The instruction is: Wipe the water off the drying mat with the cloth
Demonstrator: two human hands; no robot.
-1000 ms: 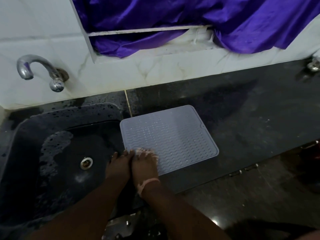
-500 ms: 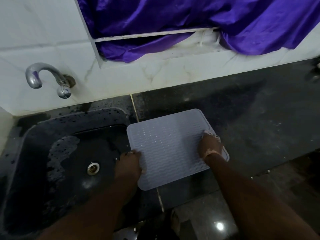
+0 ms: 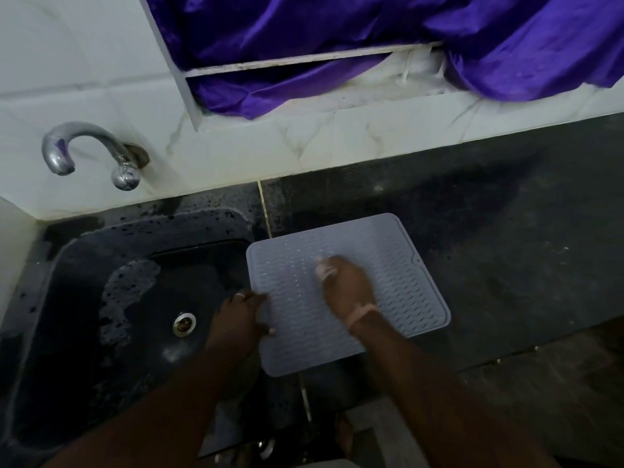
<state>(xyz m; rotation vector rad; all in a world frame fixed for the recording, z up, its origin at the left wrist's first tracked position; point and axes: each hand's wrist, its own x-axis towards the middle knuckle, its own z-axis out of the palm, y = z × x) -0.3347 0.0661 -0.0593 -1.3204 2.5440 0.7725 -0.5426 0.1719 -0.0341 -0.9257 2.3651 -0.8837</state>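
A pale grey ribbed drying mat point(image 3: 398, 265) lies on the dark counter beside the sink, with small water drops glinting on its left half. My right hand point(image 3: 347, 288) rests on the middle of the mat and holds a small pale cloth point(image 3: 323, 269), which peeks out under the fingers. My left hand point(image 3: 236, 320) grips the mat's left edge, fingers on top and thumb at the rim. Most of the cloth is hidden under my right hand.
A black sink point(image 3: 111, 298) with a drain point(image 3: 184, 323) and wet patches lies left of the mat. A chrome tap point(image 3: 91, 153) juts from the white tiled wall. Purple fabric point(image 3: 371, 35) hangs above. Dark counter point(image 3: 506, 231) stretches right.
My right hand with the cloth has swept from the mat's near left corner to its right edge and back to the middle. My left hand has stayed on the left edge.
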